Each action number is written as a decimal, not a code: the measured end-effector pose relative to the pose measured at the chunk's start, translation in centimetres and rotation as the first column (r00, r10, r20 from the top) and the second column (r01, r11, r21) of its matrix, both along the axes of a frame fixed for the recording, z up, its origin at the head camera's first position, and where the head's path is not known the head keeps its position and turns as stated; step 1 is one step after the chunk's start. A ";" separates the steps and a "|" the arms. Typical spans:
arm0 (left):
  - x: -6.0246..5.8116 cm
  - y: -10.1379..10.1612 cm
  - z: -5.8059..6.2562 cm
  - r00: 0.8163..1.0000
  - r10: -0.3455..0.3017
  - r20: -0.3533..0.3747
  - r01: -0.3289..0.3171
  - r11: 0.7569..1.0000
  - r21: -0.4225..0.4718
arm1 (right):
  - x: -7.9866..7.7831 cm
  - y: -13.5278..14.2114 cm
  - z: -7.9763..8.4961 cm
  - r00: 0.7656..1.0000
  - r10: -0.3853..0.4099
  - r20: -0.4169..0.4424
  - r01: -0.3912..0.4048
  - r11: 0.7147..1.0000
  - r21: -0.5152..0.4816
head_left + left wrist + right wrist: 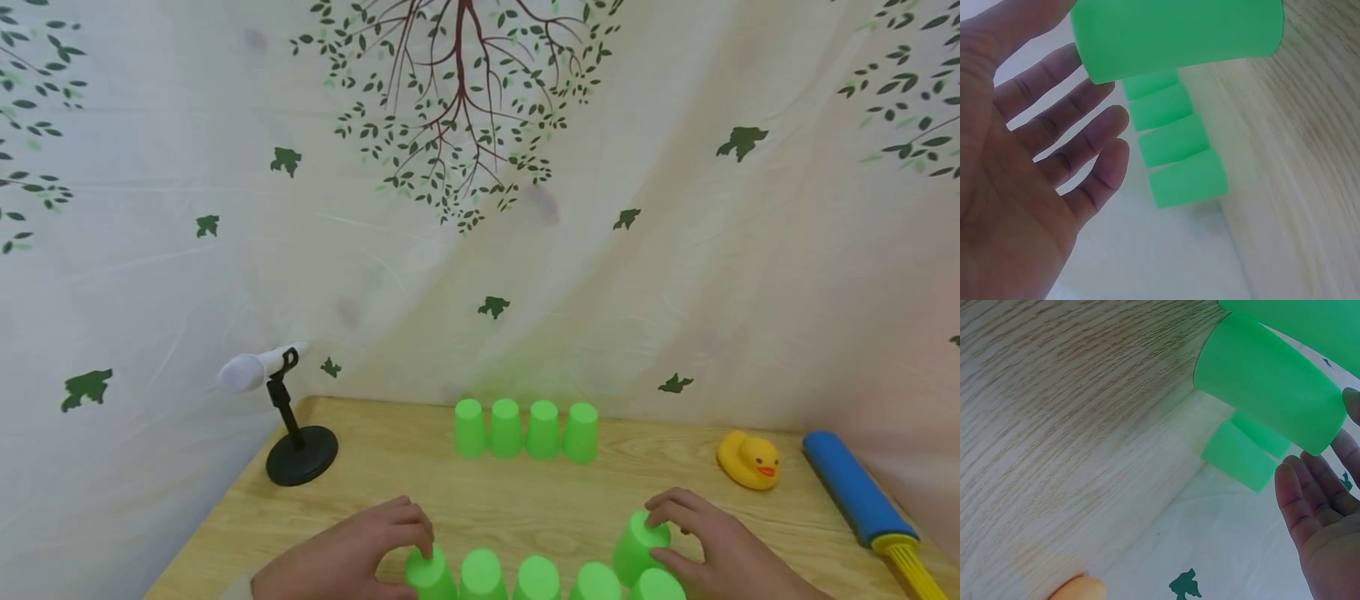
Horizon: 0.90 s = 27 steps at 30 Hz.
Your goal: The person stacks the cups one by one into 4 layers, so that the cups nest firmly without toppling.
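Several green cups stand upside down in a row at the near edge of the head view, the middle one being a cup (537, 577). My left hand (367, 542) pinches the leftmost green cup (429, 577) near its narrow top with thumb and fingers. At the right end, my right hand (716, 537) holds another green cup (633, 550) by its upper end, thumb on one side and fingers on the other. This cup (1272, 384) leans slightly and stands behind the row's right end. Its lower fingers (1294, 500) lie off the cup.
Farther back on the wooden table (375, 450), several inverted green cups (506, 429) form a second row. A white microphone on a black stand (300, 454) is at back left. A yellow rubber duck (748, 460) and a blue tube with a yellow handle (858, 487) lie right.
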State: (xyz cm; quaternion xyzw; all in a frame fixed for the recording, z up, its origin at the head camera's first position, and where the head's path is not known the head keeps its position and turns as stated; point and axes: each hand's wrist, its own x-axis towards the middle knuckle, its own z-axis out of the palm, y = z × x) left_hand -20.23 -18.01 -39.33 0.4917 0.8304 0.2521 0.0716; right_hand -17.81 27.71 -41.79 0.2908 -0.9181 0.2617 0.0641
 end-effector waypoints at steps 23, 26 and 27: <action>0.0 -0.3 -0.5 0.997 0.038 -0.073 -0.035 0.998 0.044 | -0.2 -0.1 0.2 0.995 -0.091 -0.047 0.090 0.996 -0.015; -0.6 -0.4 -0.6 0.991 0.044 -0.124 -0.035 0.997 0.070 | -0.3 -0.1 0.3 0.989 -0.089 -0.120 0.086 0.996 -0.031; -0.8 -0.5 -0.6 0.988 0.045 -0.148 -0.034 0.996 0.077 | -0.4 -0.1 0.4 0.986 -0.083 -0.144 0.078 0.996 -0.037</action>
